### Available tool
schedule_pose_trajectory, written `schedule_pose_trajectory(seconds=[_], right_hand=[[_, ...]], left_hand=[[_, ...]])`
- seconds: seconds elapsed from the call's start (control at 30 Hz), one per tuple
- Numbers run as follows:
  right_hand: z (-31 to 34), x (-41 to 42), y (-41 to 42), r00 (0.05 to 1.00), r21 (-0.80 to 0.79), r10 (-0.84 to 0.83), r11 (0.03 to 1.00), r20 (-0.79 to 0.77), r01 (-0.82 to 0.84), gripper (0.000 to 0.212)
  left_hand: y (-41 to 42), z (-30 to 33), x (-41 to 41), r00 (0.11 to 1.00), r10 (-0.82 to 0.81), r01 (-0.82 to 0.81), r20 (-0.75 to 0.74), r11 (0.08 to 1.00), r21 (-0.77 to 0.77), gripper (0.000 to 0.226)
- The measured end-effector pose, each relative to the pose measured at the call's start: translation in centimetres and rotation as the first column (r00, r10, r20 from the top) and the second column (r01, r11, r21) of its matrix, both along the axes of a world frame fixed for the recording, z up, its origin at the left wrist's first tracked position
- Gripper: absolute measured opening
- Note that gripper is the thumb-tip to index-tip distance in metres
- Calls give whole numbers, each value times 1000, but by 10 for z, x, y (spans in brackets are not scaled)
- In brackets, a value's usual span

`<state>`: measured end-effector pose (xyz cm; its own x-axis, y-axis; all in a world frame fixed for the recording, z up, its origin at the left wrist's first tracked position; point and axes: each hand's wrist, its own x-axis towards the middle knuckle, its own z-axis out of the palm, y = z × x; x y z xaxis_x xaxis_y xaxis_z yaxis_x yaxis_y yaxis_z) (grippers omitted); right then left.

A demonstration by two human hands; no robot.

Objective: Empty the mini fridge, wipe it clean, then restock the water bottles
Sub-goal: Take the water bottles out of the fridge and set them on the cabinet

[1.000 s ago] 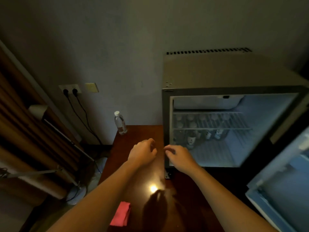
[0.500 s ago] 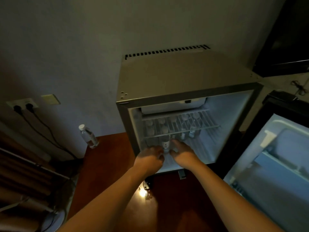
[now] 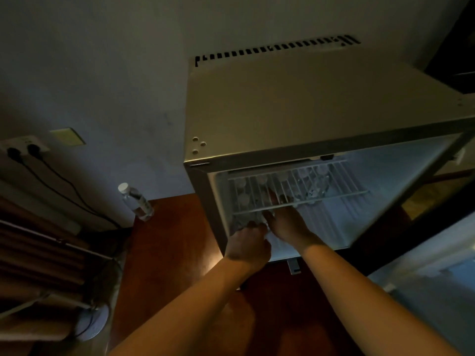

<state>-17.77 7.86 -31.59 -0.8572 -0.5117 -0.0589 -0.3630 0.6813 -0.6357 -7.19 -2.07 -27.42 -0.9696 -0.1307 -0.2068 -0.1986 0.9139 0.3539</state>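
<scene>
1. The mini fridge (image 3: 295, 106) fills the upper right of the frame, its door swung open at the lower right edge and the inside lit pale blue
2. A wire shelf (image 3: 295, 191) crosses the upper part of the compartment; white caps of the water bottles (image 3: 259, 188) show through its bars, packed along the left and back of the fridge, under the shelf
3. The left hand (image 3: 248, 244) sits at centre frame, at the lower left corner of the fridge opening, knuckles up and fingers curled forward toward a bottle in the front row; whether it grips the bottle cannot be told, since the fingertips are hidden
4. The right hand (image 3: 288, 222) lies just right of the left hand, reaching deeper, its fingers going under the shelf among the bottles; they are blurred and partly covered by the bars, so its hold cannot be told either
5. A lone bottle (image 3: 136, 201) stands tilted in the frame at centre left, on the reddish wooden surface (image 3: 167, 253) against the wall
6. At far left a wall socket (image 3: 24, 146) holds two black plugs, with cables trailing down toward the lower left
</scene>
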Motion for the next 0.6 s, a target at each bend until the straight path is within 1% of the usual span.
schedule_pose_trajectory(seconds=[0.17, 0.4, 0.5, 0.6], right_hand=[[-6, -1, -2, 994, -58, -105, 993, 29, 106, 54], [-4, 12, 19, 969, -178, -173, 963, 174, 204, 46], [-4, 25, 29, 966, -183, -202, 956, 160, 231, 35], [-2, 40, 35, 967, -166, -213, 958, 142, 235, 33]], left_hand=[[-2, -5, -1, 1000, 11, -12, 7, 998, 60, 37], [-9, -1, 7, 999, 23, -26, 28, 995, 96, 37], [-13, 2, 14, 999, 15, -19, 42, 995, 94, 42], [-14, 5, 23, 998, 21, -24, 54, 997, 67, 48]])
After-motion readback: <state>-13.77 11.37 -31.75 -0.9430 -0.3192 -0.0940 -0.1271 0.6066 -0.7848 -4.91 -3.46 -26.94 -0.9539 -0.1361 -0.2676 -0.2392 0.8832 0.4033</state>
